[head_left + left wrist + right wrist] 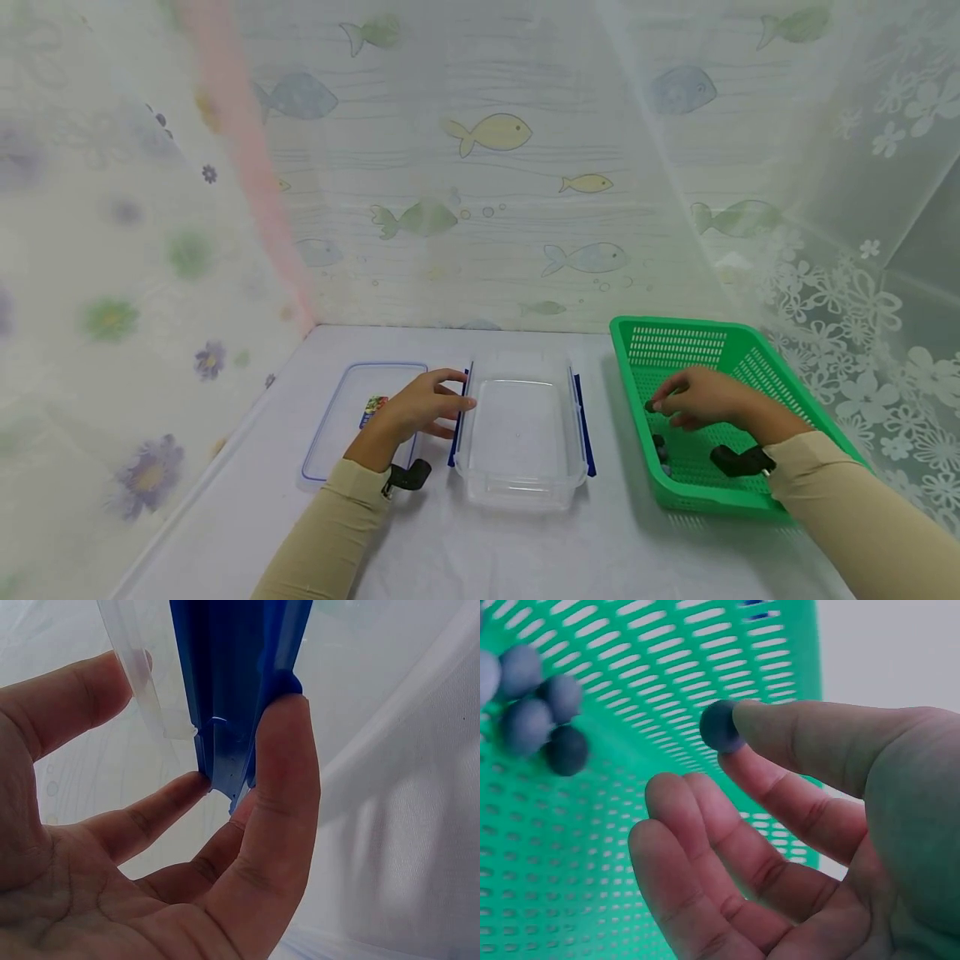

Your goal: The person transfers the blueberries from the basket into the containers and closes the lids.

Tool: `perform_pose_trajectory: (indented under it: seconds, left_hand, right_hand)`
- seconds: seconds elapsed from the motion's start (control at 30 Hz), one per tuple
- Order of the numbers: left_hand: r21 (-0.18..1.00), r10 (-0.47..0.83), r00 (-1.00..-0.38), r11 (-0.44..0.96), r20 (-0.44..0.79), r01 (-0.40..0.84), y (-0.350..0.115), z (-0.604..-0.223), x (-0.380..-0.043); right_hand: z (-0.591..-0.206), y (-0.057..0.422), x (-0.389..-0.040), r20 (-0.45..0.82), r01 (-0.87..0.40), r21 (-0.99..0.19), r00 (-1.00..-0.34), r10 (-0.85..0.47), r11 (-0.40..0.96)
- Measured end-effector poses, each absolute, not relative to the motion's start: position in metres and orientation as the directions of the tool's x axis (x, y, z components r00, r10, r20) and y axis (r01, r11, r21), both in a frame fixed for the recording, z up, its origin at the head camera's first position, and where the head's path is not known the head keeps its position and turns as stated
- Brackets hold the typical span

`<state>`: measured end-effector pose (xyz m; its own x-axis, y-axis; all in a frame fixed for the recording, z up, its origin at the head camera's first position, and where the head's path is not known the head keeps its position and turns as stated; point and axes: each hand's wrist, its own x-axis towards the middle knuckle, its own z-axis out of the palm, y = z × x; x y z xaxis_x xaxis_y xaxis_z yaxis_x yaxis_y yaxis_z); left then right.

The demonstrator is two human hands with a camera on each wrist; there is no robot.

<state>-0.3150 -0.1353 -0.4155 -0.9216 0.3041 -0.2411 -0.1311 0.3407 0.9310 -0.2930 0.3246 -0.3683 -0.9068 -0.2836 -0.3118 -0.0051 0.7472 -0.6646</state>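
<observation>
A clear plastic container (517, 433) with blue side latches stands in the middle of the table. My left hand (423, 408) grips its left side, thumb over the rim and fingertips at the blue latch (229, 682), which hangs down. On the right, my right hand (697, 398) is over the green basket (675, 500). A dark blueberry (721, 726) is pinched between its thumb and index finger, while the other fingers bend loosely below. Several more blueberries (526, 726) lie together in the basket, along its left side in the head view.
A clear lid (330, 433) with a blue edge and a small colourful sticker (372, 410) lies flat left of the container. White cloth covers the table (480, 558). Behind it hangs a curtain (495, 275) printed with fish, and flowered sheets flank both sides.
</observation>
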Motion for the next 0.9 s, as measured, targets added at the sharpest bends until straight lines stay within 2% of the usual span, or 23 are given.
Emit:
perform_pose_trajectory:
  seconds: [0.5,0.9]
  left_hand:
    - [0.935,0.309,-0.919,0.326,-0.245,-0.14,-0.136,-0.415,-0.315]
    - [0.937,0.299,-0.922,0.319,-0.244,-0.144,-0.133,-0.413,-0.313]
  right_hand:
    - [-0.346,0.323,-0.288,-0.253,0.027,-0.765,-0.931,-0.262,0.643]
    - [-0.333,0.325,-0.274,-0.105,-0.049,-0.815,-0.967,-0.23,0.577]
